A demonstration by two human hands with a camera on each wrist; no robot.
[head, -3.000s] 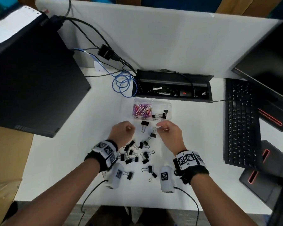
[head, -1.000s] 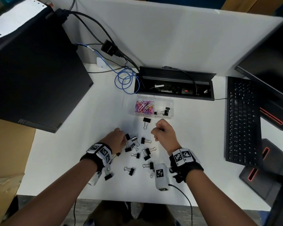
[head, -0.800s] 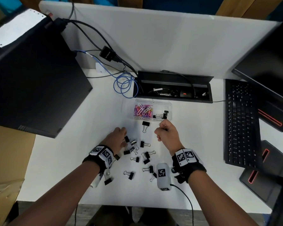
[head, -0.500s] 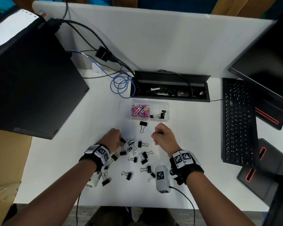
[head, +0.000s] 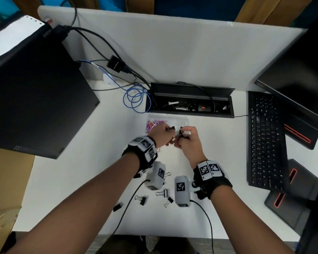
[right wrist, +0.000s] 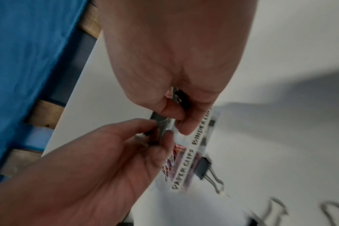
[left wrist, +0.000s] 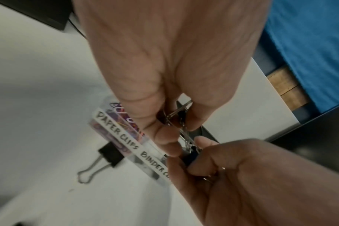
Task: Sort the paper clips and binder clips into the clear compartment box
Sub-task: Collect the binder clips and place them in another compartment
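White desk (head: 92,180) is holding our clear box (head: 178,119). We are pinching small binder clips (left wrist: 181,120) over it with left hand (head: 161,133) and right hand (head: 188,142). They are feeling light and stiff; hold the black bodies.

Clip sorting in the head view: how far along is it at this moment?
Done: coloured paper clips fill the clear box's left compartment. In hand: the left hand and right hand each pinch binder clips over the box's binder side. Left: several binder clips on the desk, and one beside the box front.
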